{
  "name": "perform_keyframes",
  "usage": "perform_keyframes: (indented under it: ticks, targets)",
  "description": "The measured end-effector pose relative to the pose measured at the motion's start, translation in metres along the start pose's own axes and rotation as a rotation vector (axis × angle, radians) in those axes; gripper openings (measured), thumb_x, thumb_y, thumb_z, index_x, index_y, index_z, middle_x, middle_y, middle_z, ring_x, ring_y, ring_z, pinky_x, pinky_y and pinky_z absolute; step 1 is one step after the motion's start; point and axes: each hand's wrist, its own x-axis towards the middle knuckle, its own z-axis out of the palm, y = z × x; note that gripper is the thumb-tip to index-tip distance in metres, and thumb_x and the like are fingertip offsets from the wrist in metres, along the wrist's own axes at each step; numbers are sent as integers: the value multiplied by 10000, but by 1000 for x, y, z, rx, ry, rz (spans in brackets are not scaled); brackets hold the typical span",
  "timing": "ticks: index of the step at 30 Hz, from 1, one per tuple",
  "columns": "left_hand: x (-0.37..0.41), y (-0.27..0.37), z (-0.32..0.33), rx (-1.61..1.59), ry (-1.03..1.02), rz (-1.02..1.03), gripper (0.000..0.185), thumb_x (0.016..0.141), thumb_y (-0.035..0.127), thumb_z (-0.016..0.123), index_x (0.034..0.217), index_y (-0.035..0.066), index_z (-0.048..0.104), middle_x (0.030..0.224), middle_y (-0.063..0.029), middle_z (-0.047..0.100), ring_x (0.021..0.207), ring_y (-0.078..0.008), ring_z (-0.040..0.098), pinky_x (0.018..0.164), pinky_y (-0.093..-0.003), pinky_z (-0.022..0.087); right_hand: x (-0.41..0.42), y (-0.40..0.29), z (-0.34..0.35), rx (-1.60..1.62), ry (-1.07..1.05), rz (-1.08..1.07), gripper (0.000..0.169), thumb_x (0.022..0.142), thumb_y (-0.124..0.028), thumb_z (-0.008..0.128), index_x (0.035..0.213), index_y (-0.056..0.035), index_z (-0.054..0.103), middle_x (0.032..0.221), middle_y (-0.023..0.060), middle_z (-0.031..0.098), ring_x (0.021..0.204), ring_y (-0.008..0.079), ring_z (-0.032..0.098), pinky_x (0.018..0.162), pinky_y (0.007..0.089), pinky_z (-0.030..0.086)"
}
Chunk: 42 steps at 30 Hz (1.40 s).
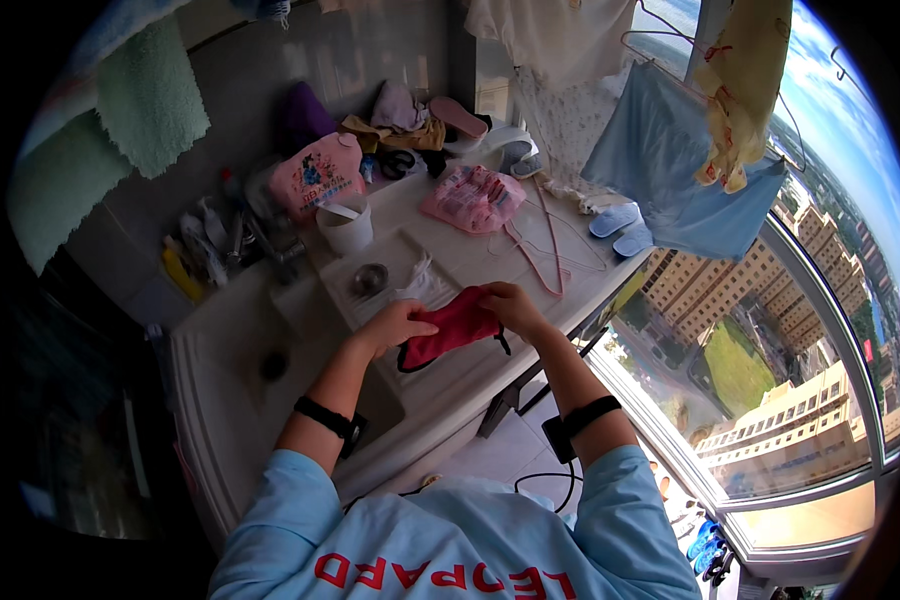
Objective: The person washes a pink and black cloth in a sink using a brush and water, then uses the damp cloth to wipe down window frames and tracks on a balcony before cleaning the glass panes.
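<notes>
A piece of red cloth with black edging and a short black strap is stretched between my two hands, above the front part of the white washing counter. My left hand pinches its left end, thumb on top. Gripping the upper right end is my right hand. Just beyond the cloth lie a crumpled white cloth or plastic piece and a small round metal dish. How far my fingers wrap behind the cloth is hidden.
Left of my hands is a white sink basin with a faucet. A white tub, pink detergent bag, pink plastic package, pink hanger and blue slippers stand behind. Laundry, including blue shorts, hangs by the window.
</notes>
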Motion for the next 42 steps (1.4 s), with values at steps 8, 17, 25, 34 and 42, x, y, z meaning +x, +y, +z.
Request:
perform_keyframes:
  ticks: [8,17,25,34,42]
  targets:
    - [15,7,36,-848,-17,-178,319,892,282,517,1098,39,542,1041,-137,599,926,-252,620,763,-424,537,-44,16,46,20,102,-368,486,790,-122,647,1241,-18,500,1019,124,626,958,206,594,850,312,457]
    - [11,22,101,-255,55,-140,249,883,186,540,1080,38,574,919,-47,608,856,-146,603,706,-291,497,-119,106,-61,474,1058,-189,275,867,-181,602,1064,4,553,957,41,619,861,99,571,778,250,456]
    - [38,-8,187,166,395,85,153,851,76,565,984,10,602,894,-40,585,800,-123,556,704,-240,465,-128,185,-19,-810,299,-487,486,772,-306,637,1216,-155,511,1305,50,477,1282,202,369,1100,426,205]
    - [92,16,261,876,641,346,208,803,69,599,1010,54,589,963,-72,531,846,-192,503,762,-312,450,-35,231,-198,-961,438,-506,528,855,-453,460,1244,-103,530,1326,48,478,1286,183,363,1118,424,148]
    - [146,32,277,926,787,164,131,815,150,619,901,57,588,824,-46,517,706,-180,502,642,-331,442,-13,243,-224,-817,505,-627,454,871,-418,471,1180,-97,560,1264,65,515,1274,231,371,1113,420,173]
